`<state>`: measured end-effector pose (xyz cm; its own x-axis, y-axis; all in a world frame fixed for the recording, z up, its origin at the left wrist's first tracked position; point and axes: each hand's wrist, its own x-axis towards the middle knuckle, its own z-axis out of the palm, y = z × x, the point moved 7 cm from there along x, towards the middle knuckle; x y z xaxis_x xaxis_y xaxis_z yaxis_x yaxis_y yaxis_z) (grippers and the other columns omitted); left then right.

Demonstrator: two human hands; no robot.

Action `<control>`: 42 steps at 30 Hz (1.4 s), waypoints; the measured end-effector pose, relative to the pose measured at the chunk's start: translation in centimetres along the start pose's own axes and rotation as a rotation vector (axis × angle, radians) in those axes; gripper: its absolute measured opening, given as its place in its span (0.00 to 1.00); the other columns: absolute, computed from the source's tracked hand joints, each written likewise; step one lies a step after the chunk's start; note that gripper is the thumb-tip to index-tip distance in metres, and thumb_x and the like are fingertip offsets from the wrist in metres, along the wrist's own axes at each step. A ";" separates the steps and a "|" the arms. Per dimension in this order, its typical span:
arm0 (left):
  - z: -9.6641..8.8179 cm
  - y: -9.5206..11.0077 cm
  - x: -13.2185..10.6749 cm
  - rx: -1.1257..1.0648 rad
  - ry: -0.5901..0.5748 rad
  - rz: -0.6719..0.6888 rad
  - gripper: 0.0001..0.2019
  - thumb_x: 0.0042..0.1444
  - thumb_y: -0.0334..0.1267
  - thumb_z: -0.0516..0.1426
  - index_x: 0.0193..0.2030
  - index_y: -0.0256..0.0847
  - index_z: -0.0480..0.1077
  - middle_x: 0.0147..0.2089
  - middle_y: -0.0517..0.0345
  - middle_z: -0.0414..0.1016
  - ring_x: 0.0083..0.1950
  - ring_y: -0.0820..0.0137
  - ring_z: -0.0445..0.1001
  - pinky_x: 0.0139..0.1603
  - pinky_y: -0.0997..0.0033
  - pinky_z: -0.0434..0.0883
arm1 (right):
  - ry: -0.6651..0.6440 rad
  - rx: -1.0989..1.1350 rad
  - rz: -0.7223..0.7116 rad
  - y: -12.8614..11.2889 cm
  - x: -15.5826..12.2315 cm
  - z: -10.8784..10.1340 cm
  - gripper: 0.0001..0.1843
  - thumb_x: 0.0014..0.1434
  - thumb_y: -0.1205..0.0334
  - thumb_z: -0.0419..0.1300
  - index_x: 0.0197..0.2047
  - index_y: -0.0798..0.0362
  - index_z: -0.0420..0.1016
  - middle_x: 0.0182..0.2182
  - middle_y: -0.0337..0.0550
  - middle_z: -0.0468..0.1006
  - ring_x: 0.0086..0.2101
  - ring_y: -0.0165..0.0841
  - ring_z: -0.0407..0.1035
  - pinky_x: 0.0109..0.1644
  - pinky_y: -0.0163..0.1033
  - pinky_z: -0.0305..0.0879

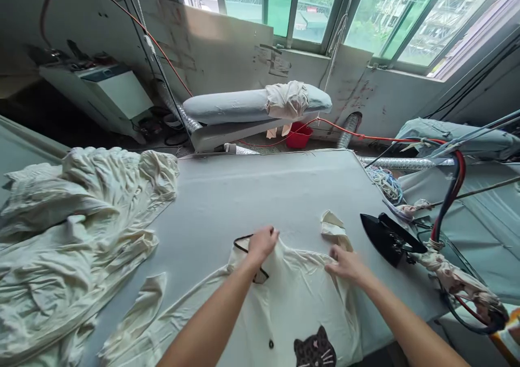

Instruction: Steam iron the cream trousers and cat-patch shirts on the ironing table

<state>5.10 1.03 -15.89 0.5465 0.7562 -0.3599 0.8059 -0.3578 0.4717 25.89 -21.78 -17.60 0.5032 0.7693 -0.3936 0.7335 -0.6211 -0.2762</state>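
Observation:
A cream shirt [284, 302] with dark collar piping, a dark button and a black cat patch [316, 348] lies spread on the padded ironing table [244, 194]. My left hand [263, 244] is closed on the shirt at its collar, beside the piped edge. Over at the shoulder and sleeve on the right, my right hand [345, 264] has its thumb and fingers closed on the cloth. Part of the sleeve [333, 227] sticks up past that hand. To the right of it rests a black iron [390, 238], tied to cables and a cloth-wrapped hose.
A heap of cream garments [85, 210] covers the table's left side. Behind the far edge stands a padded sleeve board [231, 106] with cloth wrapped round it. A red bucket [299, 136] sits below. An orange hose [357, 134] crosses to the right.

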 end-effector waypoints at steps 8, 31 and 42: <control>-4.4 -3.5 -1.4 0.154 0.108 0.163 0.15 0.66 0.48 0.52 0.47 0.44 0.76 0.42 0.51 0.81 0.46 0.61 0.77 0.44 0.68 0.65 | 0.417 0.040 -0.057 -3.2 0.3 -2.9 0.14 0.66 0.56 0.52 0.47 0.52 0.75 0.45 0.50 0.79 0.45 0.41 0.72 0.49 0.42 0.61; 0.4 -11.2 -14.4 0.183 0.036 0.356 0.14 0.65 0.40 0.52 0.51 0.49 0.77 0.51 0.54 0.80 0.54 0.61 0.75 0.56 0.64 0.67 | 0.124 -0.059 -0.655 -14.7 -3.3 4.5 0.12 0.68 0.60 0.54 0.45 0.48 0.80 0.46 0.45 0.80 0.47 0.39 0.70 0.53 0.43 0.61; 1.9 -7.2 -12.9 0.438 0.171 0.108 0.14 0.59 0.32 0.55 0.52 0.39 0.71 0.50 0.46 0.74 0.52 0.58 0.71 0.50 0.64 0.68 | 0.471 0.079 -0.570 -19.6 -5.8 9.2 0.26 0.64 0.75 0.48 0.62 0.54 0.70 0.62 0.52 0.70 0.63 0.41 0.58 0.67 0.51 0.52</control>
<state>-7.31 -7.16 -16.13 0.6167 0.7681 -0.1723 0.7868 -0.6086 0.1030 4.36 -15.46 -17.95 0.2106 0.9471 0.2424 0.9132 -0.1021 -0.3945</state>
